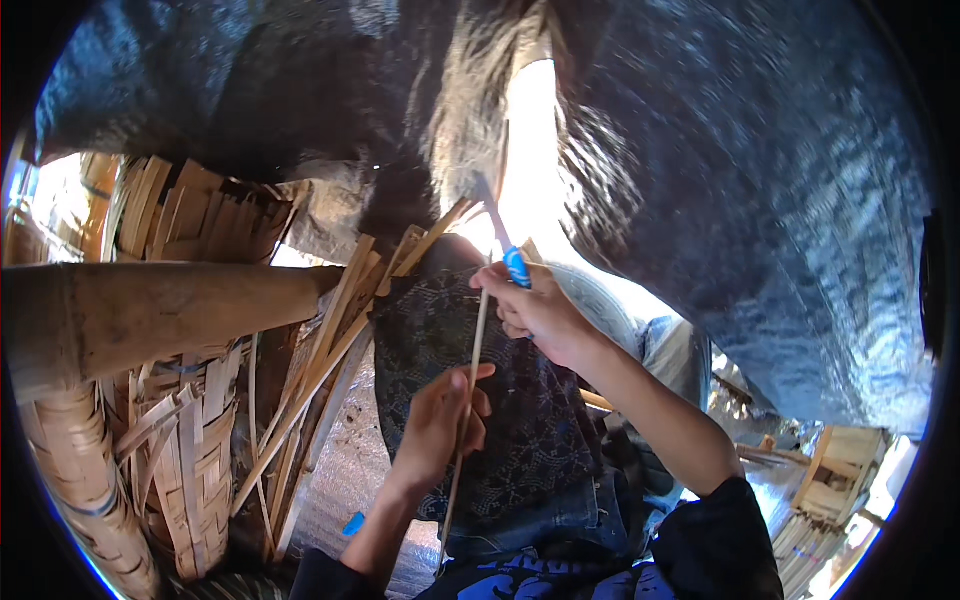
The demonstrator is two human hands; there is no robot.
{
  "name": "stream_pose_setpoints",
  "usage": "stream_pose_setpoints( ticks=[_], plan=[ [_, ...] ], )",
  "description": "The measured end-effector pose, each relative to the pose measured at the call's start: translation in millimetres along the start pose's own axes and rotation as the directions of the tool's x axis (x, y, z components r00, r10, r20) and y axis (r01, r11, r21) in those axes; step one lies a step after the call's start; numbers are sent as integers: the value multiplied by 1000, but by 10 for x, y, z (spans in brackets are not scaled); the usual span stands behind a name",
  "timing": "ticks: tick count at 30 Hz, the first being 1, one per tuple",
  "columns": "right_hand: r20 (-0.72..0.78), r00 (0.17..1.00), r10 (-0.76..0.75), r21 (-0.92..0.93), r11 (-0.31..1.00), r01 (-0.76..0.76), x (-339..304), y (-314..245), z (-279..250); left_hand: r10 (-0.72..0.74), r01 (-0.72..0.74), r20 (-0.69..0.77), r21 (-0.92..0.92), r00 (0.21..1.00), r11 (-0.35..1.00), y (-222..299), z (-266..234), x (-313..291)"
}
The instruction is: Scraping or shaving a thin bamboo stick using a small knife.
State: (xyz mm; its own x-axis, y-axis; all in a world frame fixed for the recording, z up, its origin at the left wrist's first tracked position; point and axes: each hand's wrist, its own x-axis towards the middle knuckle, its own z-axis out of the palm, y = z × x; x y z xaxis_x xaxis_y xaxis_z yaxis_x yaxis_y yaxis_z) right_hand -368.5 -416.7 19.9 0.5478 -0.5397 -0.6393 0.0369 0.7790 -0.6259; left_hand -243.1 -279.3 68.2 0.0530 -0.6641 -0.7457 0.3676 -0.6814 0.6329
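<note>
A knife with a blue and white handle (516, 267) is gripped in my right hand (545, 318), its pale blade pointing up and away. Thumb and forefinger of that hand also meet a thin bamboo strip (478, 345) near its upper end. Lower down, my left hand (437, 425) is closed around the same strip, thumb up against it. The strip runs nearly upright past both hands toward my waist. Under it, a dark patterned cloth (540, 440) covers my lap. Glare hides part of the area around the blade.
A thick bamboo pole (190, 310) crosses at the left. Woven bamboo baskets (70, 450) and several loose split bamboo strips (320, 375) stand around it. Dark plastic sheeting (740, 190) hangs ahead and to the right. Bundled bamboo pieces (830, 480) lie at the lower right.
</note>
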Motion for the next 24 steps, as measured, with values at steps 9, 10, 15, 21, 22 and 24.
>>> stream_pose_setpoints(
  ticks=[9,10,15,21,22,24],
  plan=[
    [340,836,-430,-817,305,489,-595,259,-494,127,-127,-3,-15,992,992,-119,2,313],
    [443,756,-482,-829,100,549,-620,292,-523,150,-150,4,29,989,988,-115,38,311],
    [402,842,-360,-891,56,450,-489,258,-541,179,-167,-128,96,975,981,-191,110,215],
    [524,783,-334,-843,-72,533,-357,304,-485,168,-153,-218,85,961,985,-186,42,131],
    [529,788,-316,-844,-103,526,-356,298,-493,146,-136,-222,61,964,989,-199,47,128],
    [553,768,-324,-828,-107,550,-369,301,-489,131,-127,-245,31,961,991,-212,71,120]
  ],
)
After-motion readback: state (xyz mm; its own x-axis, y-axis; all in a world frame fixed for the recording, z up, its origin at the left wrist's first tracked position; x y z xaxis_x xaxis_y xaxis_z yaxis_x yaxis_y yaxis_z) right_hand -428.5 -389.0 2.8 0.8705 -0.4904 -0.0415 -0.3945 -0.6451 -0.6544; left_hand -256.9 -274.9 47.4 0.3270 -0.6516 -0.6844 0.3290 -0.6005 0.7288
